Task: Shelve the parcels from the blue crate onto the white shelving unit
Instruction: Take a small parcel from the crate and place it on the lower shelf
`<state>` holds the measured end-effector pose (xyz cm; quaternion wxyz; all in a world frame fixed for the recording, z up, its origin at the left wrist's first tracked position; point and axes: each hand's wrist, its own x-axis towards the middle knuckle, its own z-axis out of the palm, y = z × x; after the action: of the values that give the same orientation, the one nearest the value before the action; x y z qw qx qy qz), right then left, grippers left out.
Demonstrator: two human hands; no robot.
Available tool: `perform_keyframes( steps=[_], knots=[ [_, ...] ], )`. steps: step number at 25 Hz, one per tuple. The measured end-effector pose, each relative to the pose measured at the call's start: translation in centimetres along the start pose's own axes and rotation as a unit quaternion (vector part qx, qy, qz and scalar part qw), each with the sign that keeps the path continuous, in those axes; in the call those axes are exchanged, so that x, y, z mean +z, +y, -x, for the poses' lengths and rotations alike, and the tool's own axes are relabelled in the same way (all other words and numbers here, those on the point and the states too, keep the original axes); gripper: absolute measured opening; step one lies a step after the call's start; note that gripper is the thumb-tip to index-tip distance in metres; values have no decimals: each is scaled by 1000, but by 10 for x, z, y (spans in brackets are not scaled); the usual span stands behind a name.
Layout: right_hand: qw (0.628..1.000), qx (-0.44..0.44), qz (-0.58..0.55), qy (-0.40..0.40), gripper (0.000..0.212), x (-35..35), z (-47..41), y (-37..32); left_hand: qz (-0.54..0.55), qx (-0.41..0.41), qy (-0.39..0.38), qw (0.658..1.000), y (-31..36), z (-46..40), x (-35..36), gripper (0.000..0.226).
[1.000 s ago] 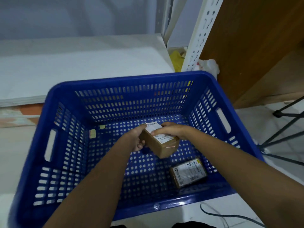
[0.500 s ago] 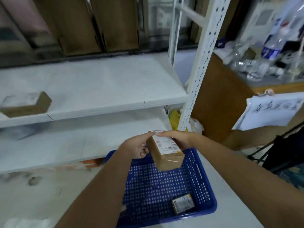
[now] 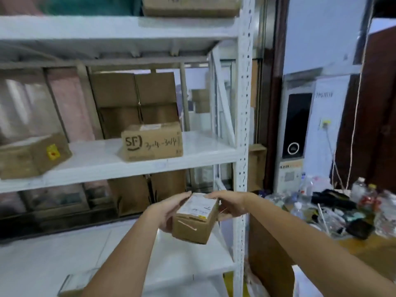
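While both hands grip small labelled parcel (image 3: 196, 218), left hand (image 3: 165, 213) curled on left side, right hand (image 3: 230, 203) fingers over top, I see SF box (image 3: 152, 141) on white shelving unit (image 3: 203, 153) beyond.

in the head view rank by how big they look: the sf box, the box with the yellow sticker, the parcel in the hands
1. Box with the yellow sticker, though cut off at the frame edge.
2. SF box, close to it in looks.
3. Parcel, held by left hand and right hand; smallest, despite being nearest.
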<state>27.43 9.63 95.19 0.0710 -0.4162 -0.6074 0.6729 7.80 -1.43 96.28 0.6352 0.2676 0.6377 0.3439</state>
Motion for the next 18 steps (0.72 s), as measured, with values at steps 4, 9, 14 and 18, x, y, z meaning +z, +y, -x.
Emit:
perform_keyframes(
  steps=[4,9,14,18],
  knots=[
    [994,-75,-50,57,58,-17,33,-53,18,78,57,995,54,58,-17,60],
    [994,-69,-66,55,69,-6,46,-68,71,105,99,987,52,76,-20,55],
    [999,-42,1,-6,59,10,56,-75,104,125,153,975,52,82,-29,56],
    [998,-40,31,-29,70,19,52,-79,131,116,170,970,45,87,-36,56]
  ],
)
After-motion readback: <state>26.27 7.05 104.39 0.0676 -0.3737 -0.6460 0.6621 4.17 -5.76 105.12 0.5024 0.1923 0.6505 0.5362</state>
